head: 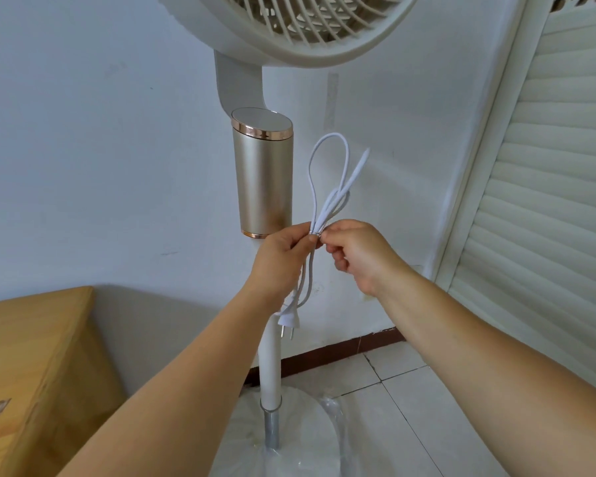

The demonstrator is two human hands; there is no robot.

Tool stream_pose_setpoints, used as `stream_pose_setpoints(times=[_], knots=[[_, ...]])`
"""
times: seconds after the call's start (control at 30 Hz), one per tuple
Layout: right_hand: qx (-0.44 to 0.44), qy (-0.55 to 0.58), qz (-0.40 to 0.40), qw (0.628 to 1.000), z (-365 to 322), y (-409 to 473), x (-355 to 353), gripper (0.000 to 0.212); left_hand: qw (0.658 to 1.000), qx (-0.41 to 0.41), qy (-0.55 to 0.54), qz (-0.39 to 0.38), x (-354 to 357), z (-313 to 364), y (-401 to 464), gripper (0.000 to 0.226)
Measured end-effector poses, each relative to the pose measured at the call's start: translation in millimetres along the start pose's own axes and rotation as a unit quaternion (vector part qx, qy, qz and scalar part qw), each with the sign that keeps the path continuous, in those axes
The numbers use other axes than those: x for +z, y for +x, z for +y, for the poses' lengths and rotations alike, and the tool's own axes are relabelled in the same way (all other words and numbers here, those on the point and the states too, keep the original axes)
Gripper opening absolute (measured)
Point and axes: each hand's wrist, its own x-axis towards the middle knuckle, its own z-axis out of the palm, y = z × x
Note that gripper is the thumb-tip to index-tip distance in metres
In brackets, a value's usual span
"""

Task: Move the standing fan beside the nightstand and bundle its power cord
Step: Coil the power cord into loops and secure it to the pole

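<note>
Fan base: round white base (289, 438) on the tiled floor at the bottom of view, with clear plastic film (327, 407) bunched at its right edge
Nightstand: wooden nightstand (31, 366) at lower left, near the base but apart from it; placement of the fan judged done
Pole: white pole (270, 359) rising from a metal sleeve in the base, partly behind the left forearm
Plug: white two-pin plug (287, 323) hanging free in front of the pole, below the hands
Left hand: left hand (279, 256) closed on the folded power cord (327, 197), thumb and fingers pinching the strands together at mid-bundle
Right hand: right hand (358, 253) curled, fingertips pinching the same gathered point from the other side; whether it holds a tie cannot be told
Cord loops: uneven loops standing above the grip, one long, one short; lower strands drop to the plug
Step in hand: judged as securing the bundle
Advice: keep the left pinch firm, even the loops, wrap tight at the gathered point, leave the plug clear
Control column: gold cylinder (264, 177) behind the cord
Fan head: white grille (310, 18) at top
Backdrop: white wall, louvred door (547, 187) at right
</note>
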Motion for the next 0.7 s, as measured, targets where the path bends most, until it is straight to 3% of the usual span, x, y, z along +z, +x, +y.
stream_pose_setpoints(times=[0.13, 0.2, 0.27, 0.37, 0.43, 0.47, 0.57, 0.7], knots=[[0.231, 0.175, -0.073, 0.954, -10.5, 1.8, -11.6, 0.023, 0.992, 0.072, 0.101, -0.028, -0.4, -6.7, -2.8, 0.026], [0.266, 0.213, -0.103, 0.934, -10.8, 3.2, -16.7, 0.024, 0.981, 0.124, 0.151, -0.019, 2.3, -8.8, -3.0, 0.027], [0.258, 0.24, -0.123, 0.928, -8.8, 1.4, -16.9, 0.025, 0.981, 0.122, 0.152, 0.011, 4.1, -9.2, -2.7, 0.024], [0.164, 0.229, -0.081, 0.956, 2.0, -4.6, -10.3, 0.022, 0.994, 0.068, 0.08, 0.039, 5.9, -7.5, -0.6, 0.019], [0.016, 0.084, 0.004, 0.996, 11.4, -9.7, -6.5, 0.017, 0.997, 0.036, 0.04, 0.056, 7.2, -3.9, 1.8, 0.019], [-0.069, -0.033, 0.05, 0.996, 15.2, -11.2, -6.0, 0.016, 0.997, 0.019, 0.029, 0.066, 7.4, -1.8, 2.9, 0.019], [-0.266, -0.299, 0.123, 0.908, 20.1, -11.6, -8.0, 0.022, 0.998, -0.006, 0.005, 0.065, 6.5, 3.0, 4.1, 0.02], [-0.363, -0.444, 0.118, 0.811, 16.8, -6.3, -8.5, 0.025, 0.999, -0.003, -0.003, 0.052, 4.8, 5.7, 1.0, 0.022]])
